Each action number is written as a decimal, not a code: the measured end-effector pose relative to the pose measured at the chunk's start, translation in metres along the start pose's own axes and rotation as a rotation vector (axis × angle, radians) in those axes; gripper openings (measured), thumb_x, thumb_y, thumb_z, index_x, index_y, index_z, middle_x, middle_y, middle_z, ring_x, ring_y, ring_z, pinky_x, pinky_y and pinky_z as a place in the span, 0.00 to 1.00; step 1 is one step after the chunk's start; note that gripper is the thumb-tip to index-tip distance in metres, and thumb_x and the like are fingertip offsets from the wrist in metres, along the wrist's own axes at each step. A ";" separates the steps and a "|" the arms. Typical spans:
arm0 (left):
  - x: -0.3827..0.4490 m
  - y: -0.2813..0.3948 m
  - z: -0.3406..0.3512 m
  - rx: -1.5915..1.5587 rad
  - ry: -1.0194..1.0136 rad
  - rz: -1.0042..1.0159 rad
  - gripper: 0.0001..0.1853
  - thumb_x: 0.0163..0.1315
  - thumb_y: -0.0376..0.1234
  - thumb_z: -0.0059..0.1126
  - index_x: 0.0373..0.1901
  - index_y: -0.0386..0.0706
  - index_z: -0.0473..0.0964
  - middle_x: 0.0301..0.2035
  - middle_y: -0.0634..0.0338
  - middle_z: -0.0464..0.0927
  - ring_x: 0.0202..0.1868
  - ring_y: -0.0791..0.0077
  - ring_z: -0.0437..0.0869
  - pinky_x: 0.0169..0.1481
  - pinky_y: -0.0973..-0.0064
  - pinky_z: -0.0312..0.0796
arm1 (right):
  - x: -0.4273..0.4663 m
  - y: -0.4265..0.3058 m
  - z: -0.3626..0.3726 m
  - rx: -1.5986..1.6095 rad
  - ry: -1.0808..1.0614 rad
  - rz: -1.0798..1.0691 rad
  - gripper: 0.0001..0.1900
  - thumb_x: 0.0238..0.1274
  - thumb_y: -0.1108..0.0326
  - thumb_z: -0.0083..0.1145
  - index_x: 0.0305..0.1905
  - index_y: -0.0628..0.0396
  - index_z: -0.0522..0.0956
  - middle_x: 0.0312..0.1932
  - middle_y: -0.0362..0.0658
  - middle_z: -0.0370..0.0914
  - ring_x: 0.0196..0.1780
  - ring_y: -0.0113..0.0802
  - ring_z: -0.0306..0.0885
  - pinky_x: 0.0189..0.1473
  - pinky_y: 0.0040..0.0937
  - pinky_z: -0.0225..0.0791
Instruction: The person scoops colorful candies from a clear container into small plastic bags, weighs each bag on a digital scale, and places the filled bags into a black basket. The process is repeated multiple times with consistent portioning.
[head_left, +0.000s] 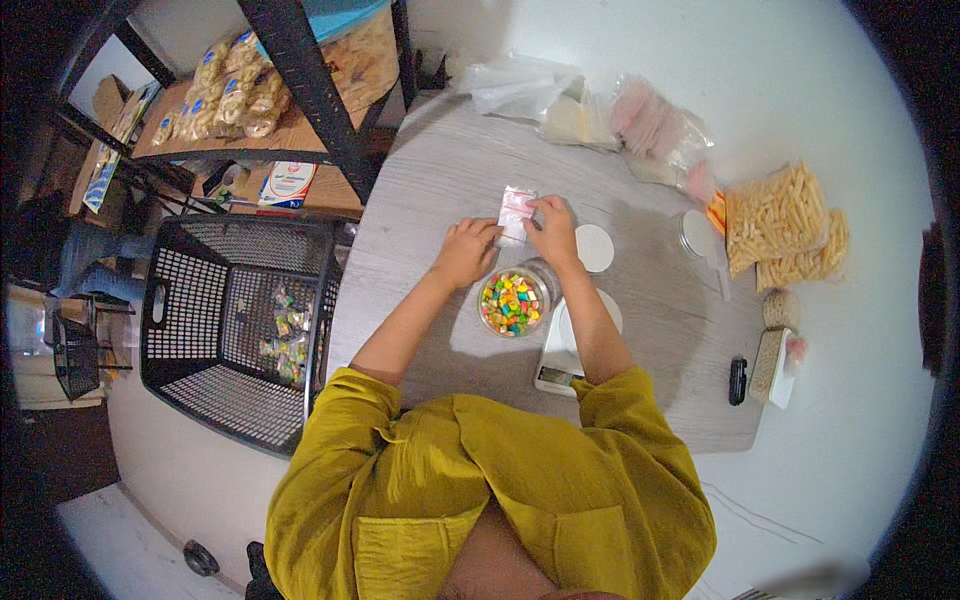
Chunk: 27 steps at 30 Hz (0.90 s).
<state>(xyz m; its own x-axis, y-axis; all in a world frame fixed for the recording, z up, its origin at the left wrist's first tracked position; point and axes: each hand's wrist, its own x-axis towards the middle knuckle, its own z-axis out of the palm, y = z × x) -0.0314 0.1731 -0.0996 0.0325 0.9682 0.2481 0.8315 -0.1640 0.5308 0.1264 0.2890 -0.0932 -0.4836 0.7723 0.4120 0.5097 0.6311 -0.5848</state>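
A small flat pack of clear plastic bags with pink-red lines (516, 214) lies at the middle of the grey wood-grain table (442, 150). My left hand (471, 249) pinches its lower left edge with the fingertips. On the opposite side, my right hand (553, 226) holds the right edge between thumb and fingers. Just below the hands stands a round clear jar (481, 319) full of colourful small candies (514, 301). A white kitchen scale (555, 364) is partly hidden under my right forearm. The round white lid (595, 248) rests beside my right wrist.
Left of the table is a black plastic crate (187, 300) with several candy packets (289, 337). Plastic bags (525, 86) line the back edge. Bagged stick snacks (776, 217), a lidded jar (694, 234) and a black object (738, 380) lie right. A shelf (322, 142) stands back left.
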 end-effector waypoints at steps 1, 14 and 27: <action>0.001 0.002 0.000 0.019 -0.028 -0.010 0.18 0.54 0.34 0.54 0.48 0.44 0.71 0.53 0.57 0.68 0.54 0.58 0.67 0.57 0.61 0.60 | 0.001 0.000 0.000 -0.022 -0.035 0.002 0.11 0.39 0.74 0.61 0.34 0.57 0.77 0.37 0.47 0.72 0.42 0.45 0.72 0.46 0.36 0.66; -0.001 0.003 0.006 0.058 0.013 -0.032 0.22 0.54 0.36 0.53 0.52 0.44 0.69 0.53 0.59 0.70 0.55 0.63 0.66 0.55 0.59 0.57 | 0.002 0.000 0.006 0.115 -0.196 0.150 0.06 0.61 0.71 0.45 0.40 0.59 0.64 0.23 0.55 0.72 0.28 0.51 0.75 0.31 0.43 0.66; -0.001 0.005 0.008 0.092 -0.042 -0.052 0.25 0.52 0.37 0.56 0.55 0.44 0.67 0.54 0.59 0.68 0.56 0.62 0.65 0.56 0.58 0.56 | -0.002 0.016 0.018 0.785 0.080 0.436 0.11 0.66 0.62 0.43 0.41 0.60 0.65 0.34 0.44 0.74 0.37 0.32 0.74 0.41 0.33 0.70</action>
<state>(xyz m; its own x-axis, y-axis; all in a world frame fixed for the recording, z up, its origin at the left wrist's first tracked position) -0.0229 0.1724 -0.1035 0.0093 0.9823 0.1872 0.8802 -0.0968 0.4646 0.1224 0.2963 -0.1163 -0.2956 0.9526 0.0720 -0.0109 0.0720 -0.9973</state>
